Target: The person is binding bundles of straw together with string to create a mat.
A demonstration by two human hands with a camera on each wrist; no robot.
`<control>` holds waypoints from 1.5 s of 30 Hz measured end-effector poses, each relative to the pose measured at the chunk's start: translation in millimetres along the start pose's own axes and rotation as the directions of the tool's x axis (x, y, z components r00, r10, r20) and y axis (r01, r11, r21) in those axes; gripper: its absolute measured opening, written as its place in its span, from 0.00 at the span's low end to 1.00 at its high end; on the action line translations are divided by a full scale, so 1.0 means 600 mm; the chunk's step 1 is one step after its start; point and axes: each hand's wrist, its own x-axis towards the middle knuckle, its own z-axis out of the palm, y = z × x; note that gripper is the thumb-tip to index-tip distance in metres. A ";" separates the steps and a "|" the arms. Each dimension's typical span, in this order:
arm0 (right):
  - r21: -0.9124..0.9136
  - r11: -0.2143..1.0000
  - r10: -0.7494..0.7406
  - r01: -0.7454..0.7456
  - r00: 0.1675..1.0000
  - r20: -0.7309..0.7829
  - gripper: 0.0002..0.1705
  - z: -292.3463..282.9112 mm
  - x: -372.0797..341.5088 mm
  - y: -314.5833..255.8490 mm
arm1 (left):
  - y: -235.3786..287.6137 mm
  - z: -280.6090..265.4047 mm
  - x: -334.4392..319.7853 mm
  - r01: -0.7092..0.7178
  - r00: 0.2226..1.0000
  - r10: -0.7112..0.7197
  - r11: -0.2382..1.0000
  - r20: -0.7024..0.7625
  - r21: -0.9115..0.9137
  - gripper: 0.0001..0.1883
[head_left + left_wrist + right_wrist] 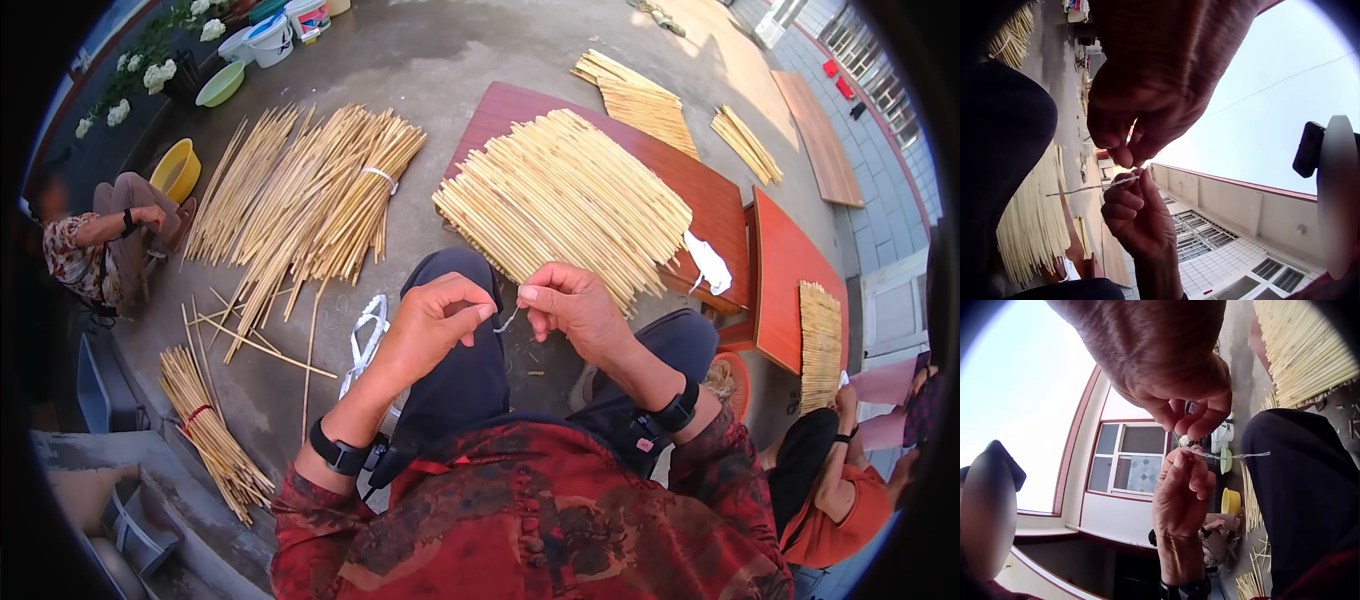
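Over my lap, both hands come close together on a thin twisted white string (510, 321). My left hand (432, 325) pinches it between thumb and forefinger. Just across from it, my right hand (577, 308) pinches the string with its thumb and fingertips. In the left wrist view, a loose length of the string (1075, 190) sticks out past the right hand's fingers (1124, 203). The right wrist view shows the string (1241, 455) crossing the left hand's fingertips. Beyond my knees, a mat of straw-coloured stalks (570, 200) lies on a low reddish table (710, 215).
Loose stalks (290, 200) and a tied bundle (210, 430) lie on the ground at left. A white strip (363, 345) hangs by my left knee; a white cloth (708, 262) is at the mat's edge. Other people sit at left (115, 235) and right (840, 500).
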 end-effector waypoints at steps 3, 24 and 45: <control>0.033 0.999 0.029 -0.029 0.999 -0.015 0.06 0.004 0.003 0.001 | -0.012 0.009 0.002 -0.022 0.999 0.022 1.000 0.031 -0.010 0.03; -0.004 0.998 0.056 -0.056 0.998 -0.034 0.09 0.006 0.011 0.017 | -0.033 0.015 -0.002 -0.038 0.999 0.037 0.997 0.005 0.061 0.02; 0.018 0.993 0.117 -0.118 0.992 0.039 0.08 0.017 0.012 0.026 | -0.050 0.001 -0.015 -0.018 0.999 0.018 1.000 0.042 0.008 0.02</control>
